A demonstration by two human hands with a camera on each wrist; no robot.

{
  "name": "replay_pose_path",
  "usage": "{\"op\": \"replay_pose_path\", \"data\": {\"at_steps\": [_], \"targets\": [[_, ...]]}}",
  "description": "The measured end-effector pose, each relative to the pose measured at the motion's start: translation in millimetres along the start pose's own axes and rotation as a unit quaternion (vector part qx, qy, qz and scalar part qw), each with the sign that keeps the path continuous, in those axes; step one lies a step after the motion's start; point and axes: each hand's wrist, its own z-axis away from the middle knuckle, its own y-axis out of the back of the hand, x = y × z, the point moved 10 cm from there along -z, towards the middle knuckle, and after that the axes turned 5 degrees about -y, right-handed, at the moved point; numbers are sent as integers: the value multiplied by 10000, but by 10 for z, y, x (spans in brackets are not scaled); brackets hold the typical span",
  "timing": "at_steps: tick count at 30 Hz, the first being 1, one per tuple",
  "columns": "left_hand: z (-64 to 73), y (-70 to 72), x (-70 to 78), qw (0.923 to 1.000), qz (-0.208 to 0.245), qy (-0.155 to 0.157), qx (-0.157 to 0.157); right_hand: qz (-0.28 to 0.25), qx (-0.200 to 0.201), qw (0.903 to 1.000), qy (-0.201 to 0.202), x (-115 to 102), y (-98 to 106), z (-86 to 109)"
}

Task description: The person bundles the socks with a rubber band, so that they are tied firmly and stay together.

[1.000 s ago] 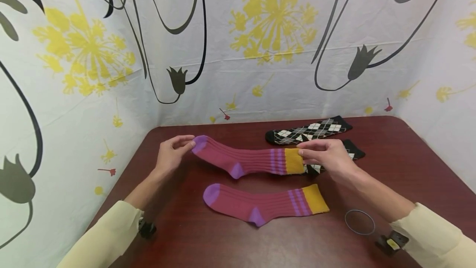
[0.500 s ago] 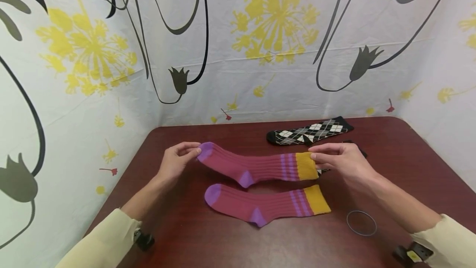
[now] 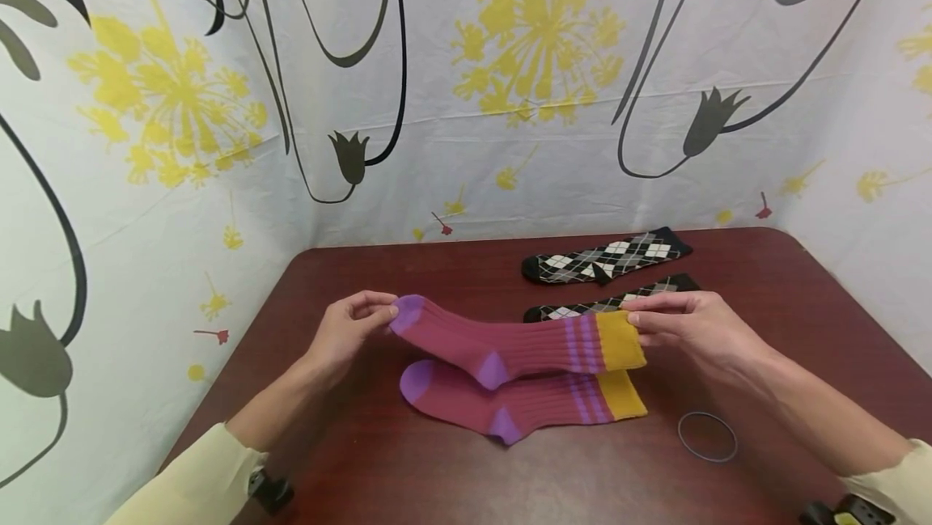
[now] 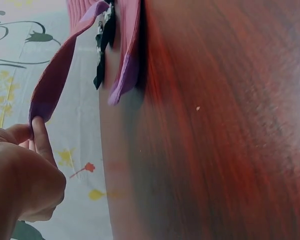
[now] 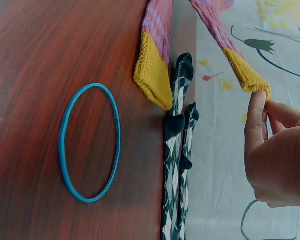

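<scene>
Between my two hands a raspberry-pink ribbed sock (image 3: 466, 339) with purple toe, heel and stripes is stretched out above the table. My left hand (image 3: 349, 335) pinches its purple toe, thumb against fingers. At the other end my right hand (image 3: 702, 327) pinches the top corner of the yellow cuff (image 5: 245, 72). Beneath lies the matching sock (image 3: 459, 408), flat on the table, its upper edge partly covered by the held one in the head view. In the left wrist view the held sock (image 4: 55, 80) hangs clear of the tabletop.
Two black-and-white argyle socks (image 3: 607, 258) lie at the back right, the nearer one partly hidden by the held sock and right hand. A thin blue rubber band (image 5: 62, 145) lies on the dark red table (image 3: 349, 460). A patterned cloth (image 3: 437, 88) hangs behind.
Both hands have carried the held sock toward the front and right. It now overlaps the lower sock's upper edge in the head view, and more of the nearer argyle sock shows.
</scene>
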Motion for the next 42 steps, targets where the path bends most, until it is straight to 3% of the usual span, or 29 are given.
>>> {"op": "replay_pose_path", "data": {"at_steps": [6,19,29,36,42], "targets": [[100,-72,-48,9994,111,207,-250,79,-140,9997,-210,77,49,35],[285,-217,-124,9962,184,509,-687,-305,-611,9956,-642,246,70,100],[409,-271,-209,9928,36,634,-1017,-499,-960,9919,-668,371,21,95],[419,-291,-310,9912,-106,643,-1154,-167,-718,9929,-931,476,32,71],[416,-287,-378,9901,-286,674,-1197,366,-460,9942,-901,524,47,25]]}}
